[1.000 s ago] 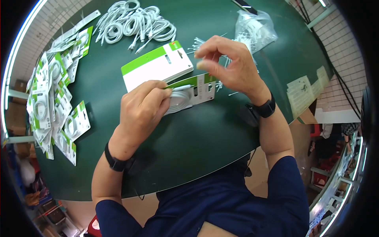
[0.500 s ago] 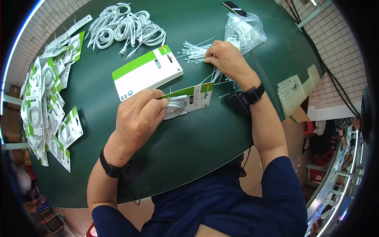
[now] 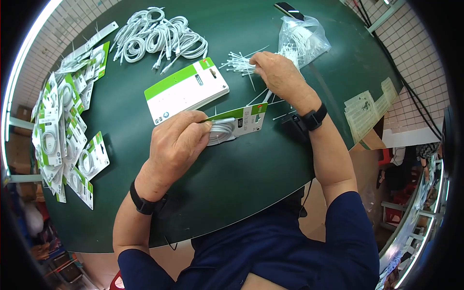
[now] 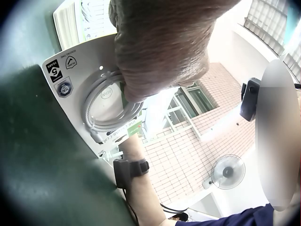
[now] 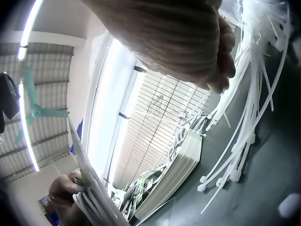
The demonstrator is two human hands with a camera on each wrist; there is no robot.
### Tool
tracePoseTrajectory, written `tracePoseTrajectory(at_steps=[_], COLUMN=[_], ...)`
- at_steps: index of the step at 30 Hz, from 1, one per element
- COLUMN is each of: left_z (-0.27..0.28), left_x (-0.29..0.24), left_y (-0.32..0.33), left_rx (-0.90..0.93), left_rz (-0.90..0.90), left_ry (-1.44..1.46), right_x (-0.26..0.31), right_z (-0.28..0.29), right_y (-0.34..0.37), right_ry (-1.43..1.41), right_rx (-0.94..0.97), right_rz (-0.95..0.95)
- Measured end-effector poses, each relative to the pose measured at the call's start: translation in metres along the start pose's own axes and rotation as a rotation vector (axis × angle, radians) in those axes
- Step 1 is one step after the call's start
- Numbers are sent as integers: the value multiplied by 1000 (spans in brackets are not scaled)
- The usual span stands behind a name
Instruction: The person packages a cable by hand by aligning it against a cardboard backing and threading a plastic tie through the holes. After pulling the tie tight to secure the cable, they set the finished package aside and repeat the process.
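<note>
My left hand (image 3: pixel 176 142) pinches a green-and-white card (image 3: pixel 251 121) against its coiled white cable (image 3: pixel 221 131), with the card tilted above the table. In the left wrist view, the coil (image 4: pixel 106 101) lies on the card's printed face, partly under the fingers. My right hand (image 3: pixel 282 79) is over the loose white cable ties (image 3: pixel 238 63), fingers bent downward. The right wrist view has its curled fingertips beside the ties (image 5: pixel 244 141); whether one is pinched is unclear. A thin white strip (image 3: pixel 215 111) sticks up behind the held card's top edge.
A stack of blank cards (image 3: pixel 186 92) lies behind the left hand. Coiled cables (image 3: pixel 159 38) are at the back, packed cards (image 3: pixel 50 135) heaped at far left. A plastic bag of ties (image 3: pixel 307 41) and a phone (image 3: pixel 290 10) lie back right.
My right hand has moved from above the card's right end to the loose ties, its fingers lower and bent. The left hand keeps its hold on the card and cable.
</note>
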State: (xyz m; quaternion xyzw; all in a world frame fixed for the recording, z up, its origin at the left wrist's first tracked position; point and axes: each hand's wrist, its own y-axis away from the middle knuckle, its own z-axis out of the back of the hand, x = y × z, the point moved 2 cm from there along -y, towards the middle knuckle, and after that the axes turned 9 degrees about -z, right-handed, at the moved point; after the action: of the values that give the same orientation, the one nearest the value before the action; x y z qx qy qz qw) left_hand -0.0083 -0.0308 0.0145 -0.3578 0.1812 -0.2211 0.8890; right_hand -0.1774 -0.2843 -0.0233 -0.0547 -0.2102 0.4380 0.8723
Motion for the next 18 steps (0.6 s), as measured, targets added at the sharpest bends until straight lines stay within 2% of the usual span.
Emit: tracePoseTrajectory(at_steps=[8,11,12,15,16,18], left_z=[1,2,3,3,3,2], left_x=[-1,-2,-3,-5,-5,-5], left_y=[0,-1,-2,-4,-4,-3], left_rx=[-5,-6,-13,-3,-3,9], left_rz=[-6,-14,-20,-50,-52,-93], left_ry=[10,19,14,24,19,4], right_x=[0,6,10,22,25,30], right_z=[19,35,40,42,44,40], right_y=[-1,-2,-3,0,0,3], right_ry=[66,-214,-210,-737,-738,-976], right_rx=[-130,-251,-258,-53,-56,93], right_rz=[-28,-30,-23,-279,-275,-352])
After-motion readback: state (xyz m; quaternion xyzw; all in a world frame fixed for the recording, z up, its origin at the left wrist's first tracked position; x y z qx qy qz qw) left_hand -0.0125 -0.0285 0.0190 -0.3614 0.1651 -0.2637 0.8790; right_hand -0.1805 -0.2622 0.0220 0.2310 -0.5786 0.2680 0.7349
